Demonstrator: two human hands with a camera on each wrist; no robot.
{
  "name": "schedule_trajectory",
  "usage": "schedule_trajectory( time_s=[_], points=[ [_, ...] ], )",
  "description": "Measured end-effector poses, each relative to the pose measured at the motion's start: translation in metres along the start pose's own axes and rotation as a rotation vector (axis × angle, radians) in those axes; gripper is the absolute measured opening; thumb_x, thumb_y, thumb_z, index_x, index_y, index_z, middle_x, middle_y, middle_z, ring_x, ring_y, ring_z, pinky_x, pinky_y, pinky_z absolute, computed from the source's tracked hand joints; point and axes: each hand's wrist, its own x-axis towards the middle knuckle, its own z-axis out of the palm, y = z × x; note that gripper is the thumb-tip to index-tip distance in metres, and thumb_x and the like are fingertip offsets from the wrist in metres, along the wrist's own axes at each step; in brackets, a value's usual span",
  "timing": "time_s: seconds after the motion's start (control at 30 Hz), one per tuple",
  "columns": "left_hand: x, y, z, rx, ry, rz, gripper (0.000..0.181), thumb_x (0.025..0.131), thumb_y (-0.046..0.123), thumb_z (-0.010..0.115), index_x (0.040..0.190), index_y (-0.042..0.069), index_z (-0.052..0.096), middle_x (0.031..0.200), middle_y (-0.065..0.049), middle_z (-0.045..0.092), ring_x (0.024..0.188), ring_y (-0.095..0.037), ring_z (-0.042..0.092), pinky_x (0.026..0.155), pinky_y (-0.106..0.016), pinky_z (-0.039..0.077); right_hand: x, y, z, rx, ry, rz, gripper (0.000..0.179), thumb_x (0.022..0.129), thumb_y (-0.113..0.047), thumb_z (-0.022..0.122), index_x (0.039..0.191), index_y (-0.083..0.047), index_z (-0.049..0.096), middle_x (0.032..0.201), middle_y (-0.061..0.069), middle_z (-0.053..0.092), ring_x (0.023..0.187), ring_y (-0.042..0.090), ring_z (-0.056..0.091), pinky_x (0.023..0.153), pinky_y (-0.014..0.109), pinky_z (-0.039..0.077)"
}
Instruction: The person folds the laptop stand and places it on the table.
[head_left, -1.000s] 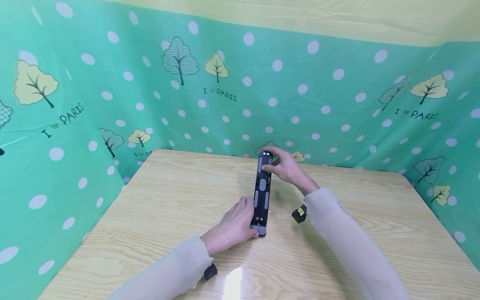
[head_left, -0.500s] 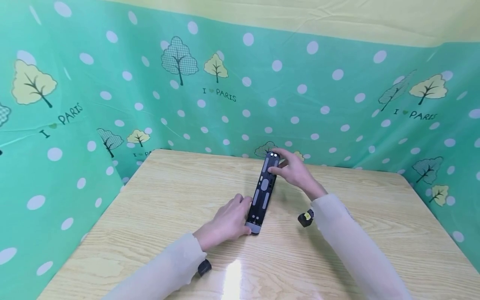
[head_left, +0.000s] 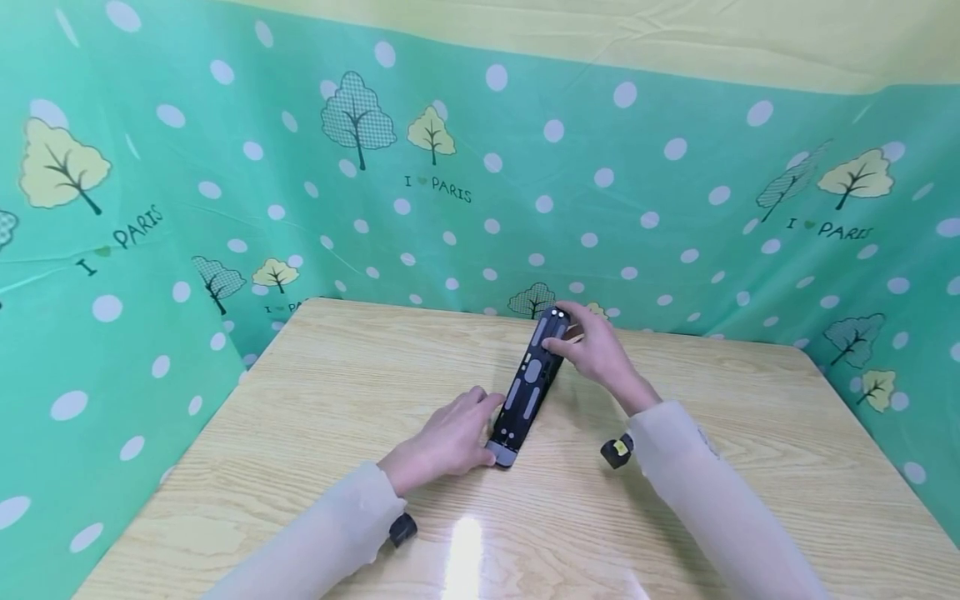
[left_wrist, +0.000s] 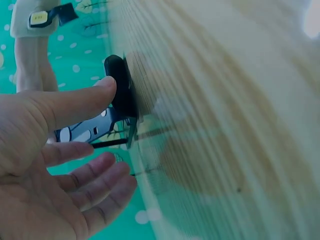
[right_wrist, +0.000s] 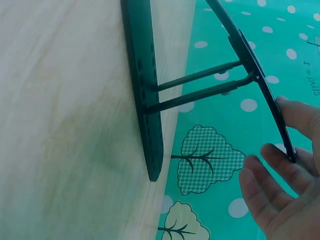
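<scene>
A narrow black folding laptop stand (head_left: 532,372) with grey pads slants across the middle of the table in the head view. My right hand (head_left: 597,348) pinches its raised far end, thumb on the padded face and fingers behind. In the right wrist view the lower bar (right_wrist: 145,95) lies along the tabletop, and two thin struts (right_wrist: 200,95) join it to the lifted upper arm (right_wrist: 250,60). My left hand (head_left: 450,435) holds the near end, its thumb on the black tip (left_wrist: 121,92) and its index finger at the side; the other fingers extend loosely.
The wooden table (head_left: 360,367) reaches back to a green dotted curtain (head_left: 450,242) printed with trees, close behind the stand's far end. A small black wrist camera (head_left: 617,451) hangs below the right sleeve, another wrist camera (head_left: 402,529) below the left.
The stand has turned clockwise: its far end has moved right with my right hand, its near end slightly left with my left hand. Both hands keep their hold.
</scene>
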Motion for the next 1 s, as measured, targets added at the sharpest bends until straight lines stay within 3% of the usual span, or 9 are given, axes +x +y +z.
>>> schedule_trajectory(
  time_s=[0.2,0.37,0.67,0.83,1.0],
  points=[
    [0.002,-0.005,-0.002,-0.005,-0.024,0.026,0.088,0.066,0.024,0.086,0.142,0.015,0.043,0.11,-0.002,0.053,0.09,-0.013,0.051,0.075,-0.028,0.049,-0.007,-0.001,0.0,-0.015,0.051,0.044,0.072,0.082,-0.029,0.075,0.144,-0.016,0.041,0.108,0.009,0.062,0.1,0.028,0.057,0.088,0.049,0.047],
    [0.005,-0.008,-0.004,-0.015,-0.039,0.02,0.088,0.065,0.022,0.086,0.142,0.018,0.044,0.111,-0.002,0.054,0.094,-0.014,0.051,0.079,-0.032,0.049,-0.014,-0.004,0.001,-0.034,0.091,0.074,0.069,0.083,-0.028,0.074,0.144,-0.017,0.042,0.106,0.01,0.061,0.1,0.03,0.056,0.083,0.045,0.049],
    [0.01,-0.017,-0.01,0.026,-0.081,0.062,0.089,0.067,0.024,0.085,0.145,0.021,0.041,0.116,-0.002,0.052,0.099,-0.014,0.05,0.082,-0.031,0.049,-0.023,-0.006,0.002,-0.098,0.162,0.111,0.063,0.084,-0.031,0.073,0.14,-0.018,0.046,0.109,0.011,0.058,0.103,0.03,0.052,0.077,0.043,0.047],
    [0.007,-0.017,-0.01,0.0,-0.075,0.051,0.086,0.068,0.026,0.085,0.143,0.02,0.043,0.116,-0.002,0.053,0.099,-0.014,0.05,0.082,-0.032,0.048,-0.022,-0.001,-0.004,-0.053,0.107,0.083,0.068,0.083,-0.033,0.073,0.142,-0.017,0.043,0.109,0.012,0.06,0.107,0.033,0.054,0.082,0.045,0.048],
    [0.001,-0.012,-0.006,0.008,-0.043,0.025,0.081,0.068,0.039,0.084,0.137,0.014,0.049,0.112,-0.003,0.054,0.095,-0.016,0.049,0.077,-0.031,0.048,-0.015,0.01,-0.019,0.056,-0.028,0.013,0.071,0.082,-0.031,0.076,0.143,-0.016,0.042,0.115,0.011,0.059,0.107,0.032,0.057,0.084,0.047,0.05]
  ],
)
